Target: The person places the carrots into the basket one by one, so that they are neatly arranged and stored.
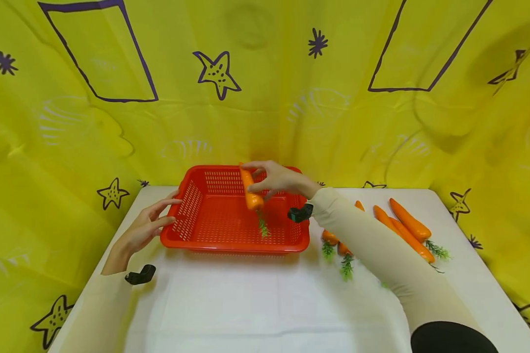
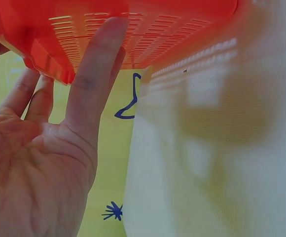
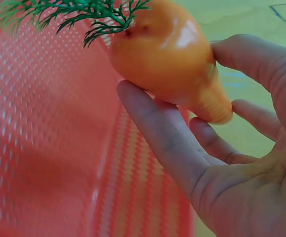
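Observation:
A red plastic basket (image 1: 229,247) with slotted walls stands toward the back of the table. My left hand (image 1: 145,225) holds its left rim, and in the left wrist view the fingers (image 2: 86,86) lie against the outer wall. Over the basket, my right hand (image 1: 276,179) pinches an orange carrot (image 1: 249,189) between thumb and fingers. The carrot is tilted, its thick end toward me and its green leafy top (image 1: 263,225) hanging over the basket floor. In the right wrist view, the fingers (image 3: 167,138) support the carrot from one side.
Several more carrots (image 1: 408,220) with green tops lie on the white table (image 1: 229,304) at the right. My right sleeve (image 1: 371,245) crosses above and partly hides them. Behind the table hangs a yellow curtain (image 1: 265,117) with drawn stars.

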`<state>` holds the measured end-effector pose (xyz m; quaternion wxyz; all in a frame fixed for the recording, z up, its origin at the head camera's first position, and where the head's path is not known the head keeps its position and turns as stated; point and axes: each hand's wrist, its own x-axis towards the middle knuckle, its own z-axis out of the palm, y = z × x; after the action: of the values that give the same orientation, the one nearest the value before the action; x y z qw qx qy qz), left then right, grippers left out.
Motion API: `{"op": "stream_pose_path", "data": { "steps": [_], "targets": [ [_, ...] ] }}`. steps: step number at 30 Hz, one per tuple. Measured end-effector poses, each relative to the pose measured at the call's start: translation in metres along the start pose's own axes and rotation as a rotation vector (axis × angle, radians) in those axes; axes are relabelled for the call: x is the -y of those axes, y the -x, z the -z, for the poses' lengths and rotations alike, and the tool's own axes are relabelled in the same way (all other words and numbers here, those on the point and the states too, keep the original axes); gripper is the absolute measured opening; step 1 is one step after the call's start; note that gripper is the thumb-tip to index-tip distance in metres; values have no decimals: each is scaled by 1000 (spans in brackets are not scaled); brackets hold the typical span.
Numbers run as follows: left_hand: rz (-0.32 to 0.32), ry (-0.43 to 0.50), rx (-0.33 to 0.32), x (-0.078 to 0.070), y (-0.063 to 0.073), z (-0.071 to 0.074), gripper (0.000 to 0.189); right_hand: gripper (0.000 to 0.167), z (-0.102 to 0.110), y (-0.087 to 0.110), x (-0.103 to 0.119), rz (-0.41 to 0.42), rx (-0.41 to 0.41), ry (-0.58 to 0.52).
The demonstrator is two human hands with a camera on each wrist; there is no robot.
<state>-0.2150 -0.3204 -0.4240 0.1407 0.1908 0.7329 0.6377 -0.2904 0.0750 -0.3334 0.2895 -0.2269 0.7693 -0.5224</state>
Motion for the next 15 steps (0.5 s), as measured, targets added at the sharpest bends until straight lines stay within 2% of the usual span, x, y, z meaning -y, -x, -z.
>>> {"op": "stream_pose_path", "data": {
  "steps": [8,15],
  "targets": [
    [13,-10,-20,0,1,1,45,75,-43,-59,-10,-42,43,-37],
    [23,0,-27,-1,0,-1,47,74,-72,-92,-21,-101,38,-79]
  ]
}}
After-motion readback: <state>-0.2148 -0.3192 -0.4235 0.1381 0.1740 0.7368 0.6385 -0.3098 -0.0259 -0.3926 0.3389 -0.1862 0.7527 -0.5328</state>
